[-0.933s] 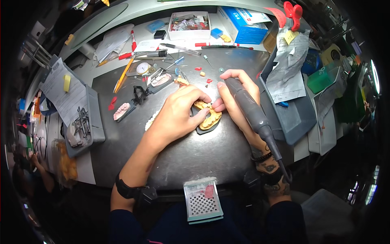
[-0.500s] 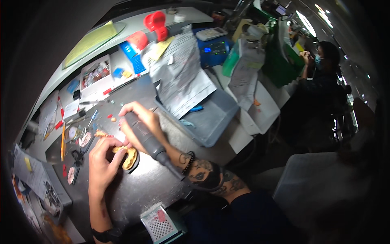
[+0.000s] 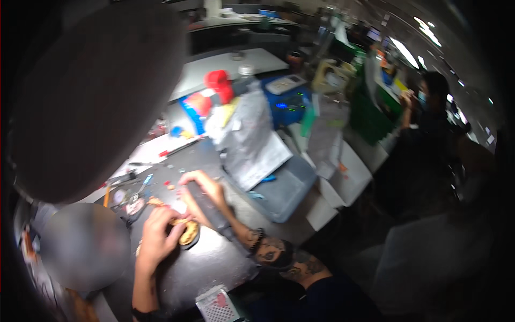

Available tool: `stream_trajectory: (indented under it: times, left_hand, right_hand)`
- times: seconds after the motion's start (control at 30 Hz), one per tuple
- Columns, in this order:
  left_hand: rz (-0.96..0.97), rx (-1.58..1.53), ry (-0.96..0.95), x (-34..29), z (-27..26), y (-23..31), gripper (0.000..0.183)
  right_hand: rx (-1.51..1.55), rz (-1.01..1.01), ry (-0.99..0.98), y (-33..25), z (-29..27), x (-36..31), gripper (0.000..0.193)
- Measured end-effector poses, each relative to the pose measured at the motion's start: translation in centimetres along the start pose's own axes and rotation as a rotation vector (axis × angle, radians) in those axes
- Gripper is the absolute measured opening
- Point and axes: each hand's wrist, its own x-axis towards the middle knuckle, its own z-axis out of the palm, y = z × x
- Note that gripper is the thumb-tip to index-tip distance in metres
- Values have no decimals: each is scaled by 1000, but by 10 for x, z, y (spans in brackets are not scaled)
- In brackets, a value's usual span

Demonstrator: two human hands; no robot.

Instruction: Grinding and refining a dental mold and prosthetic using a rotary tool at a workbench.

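My left hand [image 3: 160,233] is closed on a yellow dental model [image 3: 189,233] with a dark base, low over the metal worktop [image 3: 212,265]. My right hand [image 3: 206,188] grips a thick dark rotary handpiece [image 3: 210,212], whose rear end slopes back along my tattooed forearm. Its working tip is hidden behind my fingers, close to the model. Whether the tip touches the model I cannot tell. Small red and tan bits and a pinkish dental piece [image 3: 135,206] lie just beyond my left hand.
A large dark blurred shape [image 3: 96,102] and a round grey one [image 3: 86,247] block the left side. Rightward are a grey tray [image 3: 287,196] under wrapped papers [image 3: 249,139] and a white tray [image 3: 348,180]. A perforated box [image 3: 217,306] sits in front. Another person [image 3: 429,107] works at far right.
The view has swung, so the bench and both hands appear lower and farther right. The dark shape now covers much of the left. My hands keep the same holds.
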Motion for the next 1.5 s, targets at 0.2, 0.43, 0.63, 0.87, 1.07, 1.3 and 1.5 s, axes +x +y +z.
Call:
stream_trajectory:
  times: [0.2, 0.43, 0.63, 0.87, 1.07, 1.3, 1.5]
  left_hand:
    - [27, -95, -8, -8, 11, -11, 19]
    - [62, -86, 10, -13, 10, -4, 25]
    - [57, -126, 3, -15, 15, -8, 28]
    - [100, -111, 100, -14, 8, -17, 31]
    - [95, -67, 61, -5, 1, -8, 33]
    - [62, -80, 62, -10, 2, -5, 34]
    - [34, -90, 42, -13, -3, -8, 36]
  right_hand:
    - [-4, 172, 34, -19, -5, -7, 18]
    - [-45, 264, 5, -40, 1, -11, 17]
    - [-30, 262, 79, -37, -1, -12, 15]
    - [-37, 226, 53, -31, 4, -2, 18]
    - [48, 170, 70, -35, -2, 4, 16]
    - [14, 16, 154, -45, -12, 1, 15]
    - [117, -211, 194, -61, -23, -2, 23]
